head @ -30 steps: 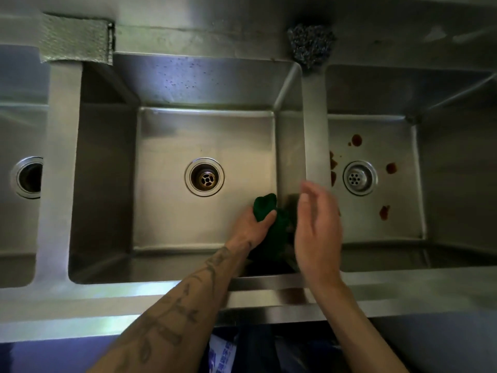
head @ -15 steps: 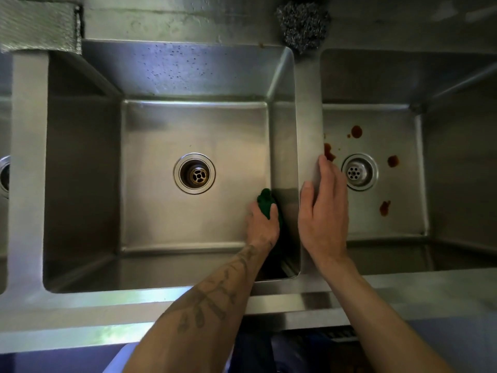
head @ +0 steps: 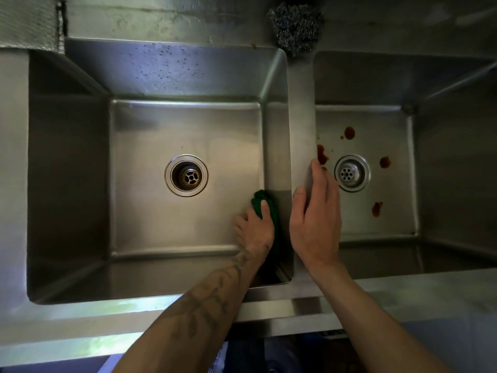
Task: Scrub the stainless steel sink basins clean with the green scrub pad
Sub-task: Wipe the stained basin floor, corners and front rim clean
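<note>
My left hand (head: 255, 227) reaches down into the middle sink basin (head: 67, 170) and grips the green scrub pad (head: 265, 201), pressed against the basin's right wall near the floor. My right hand (head: 316, 219) lies flat, fingers apart, on the steel divider (head: 301, 117) between the middle basin and the right basin (head: 457, 170). Its fingertips hang over the divider's right edge. Brown-red stains (head: 349, 133) dot the right basin's floor around its drain (head: 352, 173).
The middle basin's drain (head: 187, 175) sits left of the pad. A steel wool ball (head: 294, 25) rests on the back ledge above the divider. A grey cloth (head: 29, 22) lies at the back left corner. The front rim (head: 107, 316) runs along the bottom.
My right hand came down flat onto the divider and slid forward. My left hand with the pad went lower along the basin's right wall. The view shifted to the right.
</note>
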